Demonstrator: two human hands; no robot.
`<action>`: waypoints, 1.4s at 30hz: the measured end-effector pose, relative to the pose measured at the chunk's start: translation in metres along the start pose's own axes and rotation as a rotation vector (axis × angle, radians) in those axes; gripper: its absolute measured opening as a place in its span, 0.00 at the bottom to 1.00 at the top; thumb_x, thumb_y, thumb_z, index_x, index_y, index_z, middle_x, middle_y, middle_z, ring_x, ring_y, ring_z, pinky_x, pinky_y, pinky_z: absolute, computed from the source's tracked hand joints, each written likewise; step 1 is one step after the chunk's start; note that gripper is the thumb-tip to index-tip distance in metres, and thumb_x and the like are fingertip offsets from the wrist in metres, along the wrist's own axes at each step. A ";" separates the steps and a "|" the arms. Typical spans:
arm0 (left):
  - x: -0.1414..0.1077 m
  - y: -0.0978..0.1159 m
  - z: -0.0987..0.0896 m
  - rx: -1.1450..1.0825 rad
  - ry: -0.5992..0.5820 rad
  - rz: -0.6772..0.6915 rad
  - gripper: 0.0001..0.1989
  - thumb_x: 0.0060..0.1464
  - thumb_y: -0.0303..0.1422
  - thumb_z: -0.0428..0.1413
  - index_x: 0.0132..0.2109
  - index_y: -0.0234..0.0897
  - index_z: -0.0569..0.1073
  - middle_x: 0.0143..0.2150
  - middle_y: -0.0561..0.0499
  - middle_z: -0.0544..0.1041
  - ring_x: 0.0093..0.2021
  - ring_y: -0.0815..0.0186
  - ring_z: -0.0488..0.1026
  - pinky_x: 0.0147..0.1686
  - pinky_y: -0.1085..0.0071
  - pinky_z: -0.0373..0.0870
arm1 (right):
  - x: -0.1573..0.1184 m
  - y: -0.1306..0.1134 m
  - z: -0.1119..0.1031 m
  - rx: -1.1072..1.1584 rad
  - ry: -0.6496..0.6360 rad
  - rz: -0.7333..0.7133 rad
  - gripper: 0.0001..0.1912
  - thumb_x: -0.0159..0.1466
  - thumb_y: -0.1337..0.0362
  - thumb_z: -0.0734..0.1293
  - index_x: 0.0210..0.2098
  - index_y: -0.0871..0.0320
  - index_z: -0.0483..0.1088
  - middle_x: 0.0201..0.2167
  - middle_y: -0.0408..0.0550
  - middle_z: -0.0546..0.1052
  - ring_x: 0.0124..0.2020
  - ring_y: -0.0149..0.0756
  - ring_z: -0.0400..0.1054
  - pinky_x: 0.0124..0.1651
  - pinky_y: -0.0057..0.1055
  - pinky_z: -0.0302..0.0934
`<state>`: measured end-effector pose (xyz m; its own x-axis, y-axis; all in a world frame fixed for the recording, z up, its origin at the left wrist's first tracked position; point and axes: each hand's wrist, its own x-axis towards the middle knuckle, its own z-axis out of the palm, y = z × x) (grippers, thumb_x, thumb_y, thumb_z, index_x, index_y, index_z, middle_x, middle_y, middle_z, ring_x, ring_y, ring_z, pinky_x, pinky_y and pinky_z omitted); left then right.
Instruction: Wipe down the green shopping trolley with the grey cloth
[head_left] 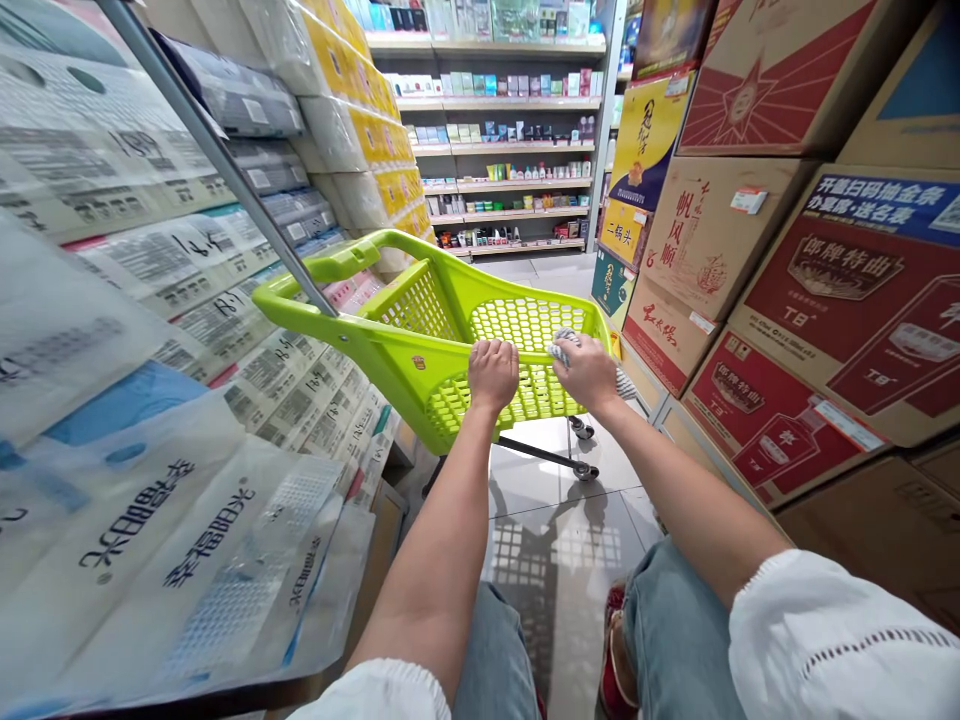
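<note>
A bright green plastic shopping cart (390, 375) with lattice sides stands crosswise in front of me. My left hand (493, 374) is closed over the rim of its near side. Just to the right, my right hand (586, 370) is closed on a grey-and-white striped cloth (568, 340) at the same rim, near the basket's right end. Part of the cloth sticks out beyond the hand on the right. Inside the basket stands a lattice divider panel (420, 300). The palms and fingertips of both hands are hidden.
Packs of tissue paper (187, 530) are piled along the left. Cardboard cartons (847, 280) are stacked high on the right. Shelves (517, 185) with small packaged goods stand at the back. A grey metal pole (217, 150) slants down at the upper left. Tiled floor (555, 530) shows below the cart.
</note>
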<state>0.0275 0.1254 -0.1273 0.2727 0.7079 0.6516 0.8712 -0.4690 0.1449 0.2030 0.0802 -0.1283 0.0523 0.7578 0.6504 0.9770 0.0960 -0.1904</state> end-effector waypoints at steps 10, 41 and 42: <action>-0.002 0.010 0.008 0.059 0.028 -0.036 0.11 0.61 0.34 0.44 0.37 0.39 0.71 0.41 0.43 0.73 0.48 0.54 0.65 0.58 0.57 0.54 | 0.007 -0.046 0.006 0.016 -0.006 -0.006 0.17 0.62 0.56 0.62 0.47 0.53 0.72 0.44 0.55 0.72 0.43 0.47 0.62 0.41 0.38 0.59; 0.002 0.073 0.041 -0.079 -0.046 0.031 0.17 0.65 0.37 0.37 0.35 0.39 0.67 0.39 0.45 0.73 0.46 0.57 0.67 0.53 0.57 0.58 | -0.007 0.067 -0.027 -0.003 -0.204 0.247 0.19 0.62 0.55 0.60 0.52 0.49 0.69 0.46 0.51 0.71 0.45 0.44 0.64 0.44 0.36 0.59; 0.002 0.075 0.042 -0.077 -0.036 0.026 0.17 0.65 0.37 0.37 0.35 0.39 0.67 0.39 0.44 0.73 0.46 0.57 0.66 0.53 0.56 0.57 | -0.008 0.069 -0.027 -0.003 -0.194 0.247 0.19 0.62 0.55 0.60 0.51 0.49 0.69 0.46 0.51 0.71 0.45 0.45 0.64 0.45 0.37 0.59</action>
<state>0.1101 0.1138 -0.1468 0.3109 0.7126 0.6289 0.8301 -0.5259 0.1856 0.2752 0.0631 -0.1264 0.2483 0.8669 0.4322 0.9402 -0.1081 -0.3231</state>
